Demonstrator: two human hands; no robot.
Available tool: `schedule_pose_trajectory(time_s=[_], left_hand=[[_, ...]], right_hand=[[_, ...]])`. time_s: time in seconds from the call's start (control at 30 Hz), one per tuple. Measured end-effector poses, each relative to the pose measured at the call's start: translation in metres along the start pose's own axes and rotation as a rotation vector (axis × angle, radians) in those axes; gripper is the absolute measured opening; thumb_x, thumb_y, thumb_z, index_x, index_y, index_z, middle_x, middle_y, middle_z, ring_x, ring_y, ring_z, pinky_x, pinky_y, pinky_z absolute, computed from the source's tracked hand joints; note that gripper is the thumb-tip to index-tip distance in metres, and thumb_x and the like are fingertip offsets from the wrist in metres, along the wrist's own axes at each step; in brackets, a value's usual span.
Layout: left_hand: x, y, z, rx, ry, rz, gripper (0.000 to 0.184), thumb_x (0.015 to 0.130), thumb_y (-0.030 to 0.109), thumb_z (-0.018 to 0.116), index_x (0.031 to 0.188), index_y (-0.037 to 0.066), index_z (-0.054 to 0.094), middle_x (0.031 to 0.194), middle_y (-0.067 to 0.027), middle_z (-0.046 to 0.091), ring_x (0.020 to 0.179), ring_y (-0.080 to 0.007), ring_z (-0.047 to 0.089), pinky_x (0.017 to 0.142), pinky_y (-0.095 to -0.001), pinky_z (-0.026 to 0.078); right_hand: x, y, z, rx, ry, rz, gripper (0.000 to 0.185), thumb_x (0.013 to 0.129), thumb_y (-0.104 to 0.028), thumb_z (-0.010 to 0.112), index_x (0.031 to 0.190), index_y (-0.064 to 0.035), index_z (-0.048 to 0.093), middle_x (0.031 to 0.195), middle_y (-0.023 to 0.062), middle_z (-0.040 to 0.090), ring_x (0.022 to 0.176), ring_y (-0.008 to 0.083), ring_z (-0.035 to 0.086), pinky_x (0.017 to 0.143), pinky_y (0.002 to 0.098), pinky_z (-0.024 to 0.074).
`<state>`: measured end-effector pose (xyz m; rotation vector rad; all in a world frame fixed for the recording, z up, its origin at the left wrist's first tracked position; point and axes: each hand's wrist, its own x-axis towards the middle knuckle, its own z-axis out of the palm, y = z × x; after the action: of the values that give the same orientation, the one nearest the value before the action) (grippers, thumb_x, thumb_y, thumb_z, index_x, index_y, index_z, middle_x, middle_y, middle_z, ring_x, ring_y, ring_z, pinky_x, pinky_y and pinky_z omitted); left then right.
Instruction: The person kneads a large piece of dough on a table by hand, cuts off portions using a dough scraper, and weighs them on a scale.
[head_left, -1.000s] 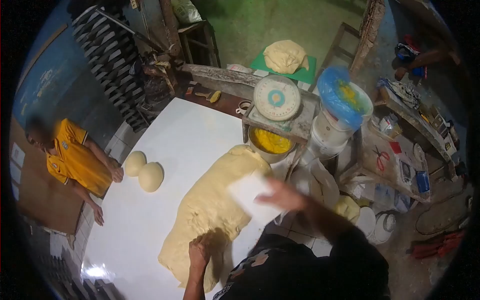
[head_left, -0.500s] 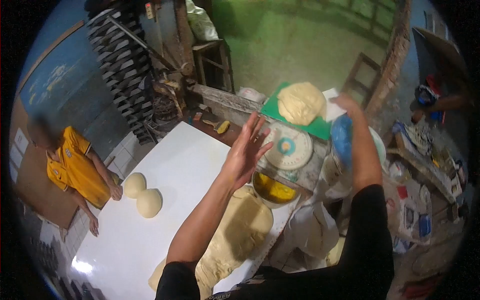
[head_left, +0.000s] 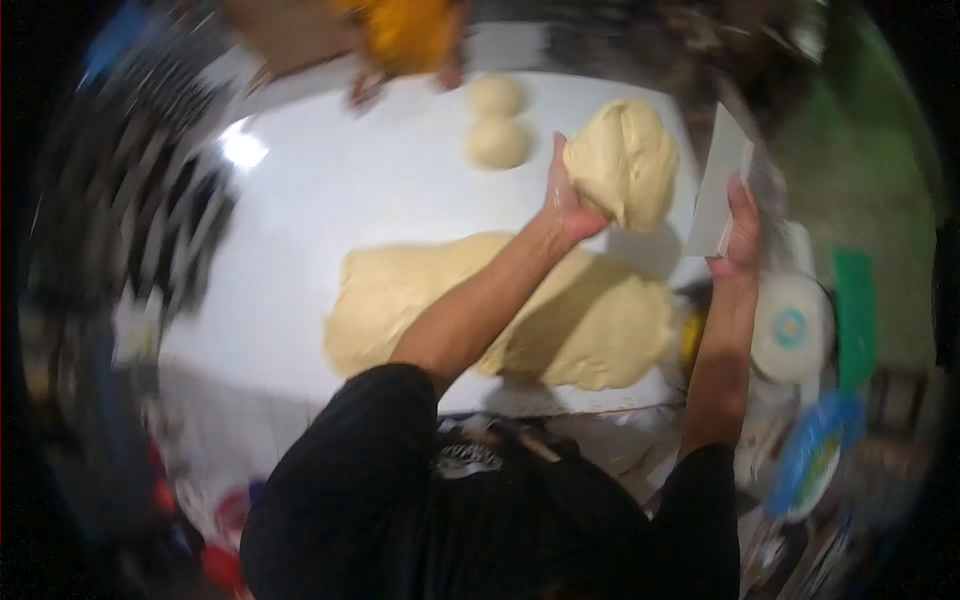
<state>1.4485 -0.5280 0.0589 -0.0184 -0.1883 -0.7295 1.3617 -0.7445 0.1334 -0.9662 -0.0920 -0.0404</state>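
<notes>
A lump of pale dough (head_left: 625, 165) rests on my left hand (head_left: 575, 205), held up over the white table (head_left: 300, 200). My right hand (head_left: 740, 230) grips a flat white scraper (head_left: 718, 190), upright and a little apart from the lump. Below my left forearm lies a large slab of dough (head_left: 600, 320) along the near side of the table. Two round dough balls (head_left: 498, 142) touch each other near the far edge.
A person in a yellow top (head_left: 405, 35) stands across the table. On the right are a dial scale (head_left: 790, 328), a green board (head_left: 853, 320) and a blue plastic bag (head_left: 815, 450). Dark racks (head_left: 140, 190) stand blurred at the left.
The dough lump has left the green board and is now on my left hand over the table. My right hand has come back with the scraper. The view has turned.
</notes>
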Motion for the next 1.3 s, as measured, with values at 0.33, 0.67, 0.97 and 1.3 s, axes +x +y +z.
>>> schedule_pose_trajectory(time_s=[0.33, 0.67, 0.97, 1.3], left_hand=[[-0.418, 0.296, -0.079, 1.774, 1.374, 0.231, 0.109, 0.086, 0.062, 0.072, 0.164, 0.006, 0.018, 0.164, -0.0254, 0.031, 0.15, -0.0361, 0.036, 0.12, -0.0435, 0.033], [-0.507, 0.245, -0.151, 1.765, 1.283, -0.019, 0.053, 0.091, 0.052, 0.063, 0.11, 0.003, 0.069, 0.1, -0.0249, 0.073, 0.102, -0.0431, 0.069, 0.089, -0.0529, 0.053], [-0.608, 0.181, -0.15, 1.393, 1.277, 0.25, 0.052, 0.098, 0.046, 0.06, 0.114, -0.002, 0.071, 0.103, -0.0253, 0.074, 0.098, -0.0371, 0.071, 0.086, -0.0456, 0.054], [-0.628, 0.185, -0.154, 1.213, 1.315, 0.202, 0.053, 0.101, 0.046, 0.059, 0.118, -0.002, 0.07, 0.102, -0.021, 0.075, 0.096, -0.0274, 0.071, 0.087, -0.0401, 0.053]], right_hand=[[-0.034, 0.375, 0.232, -0.703, -0.343, 0.255, 0.038, 0.092, -0.019, 0.073, 0.123, 0.0009, 0.064, 0.098, 0.0153, 0.074, 0.094, 0.029, 0.072, 0.086, 0.0391, 0.0566], [-0.056, 0.535, 0.336, -1.752, -0.561, -0.054, 0.018, 0.091, -0.018, 0.065, 0.098, -0.0022, 0.063, 0.087, 0.0221, 0.071, 0.083, 0.0437, 0.07, 0.075, 0.054, 0.0557], [-0.008, 0.59, 0.333, -1.659, -0.362, 0.141, 0.027, 0.088, -0.025, 0.07, 0.102, -0.0011, 0.07, 0.093, 0.0198, 0.073, 0.085, 0.0413, 0.071, 0.077, 0.0495, 0.0558], [-0.14, 0.566, 0.3, -1.813, -0.367, 0.142, 0.031, 0.092, -0.03, 0.065, 0.099, 0.0003, 0.067, 0.095, 0.0255, 0.072, 0.082, 0.0444, 0.07, 0.076, 0.0536, 0.0551]])
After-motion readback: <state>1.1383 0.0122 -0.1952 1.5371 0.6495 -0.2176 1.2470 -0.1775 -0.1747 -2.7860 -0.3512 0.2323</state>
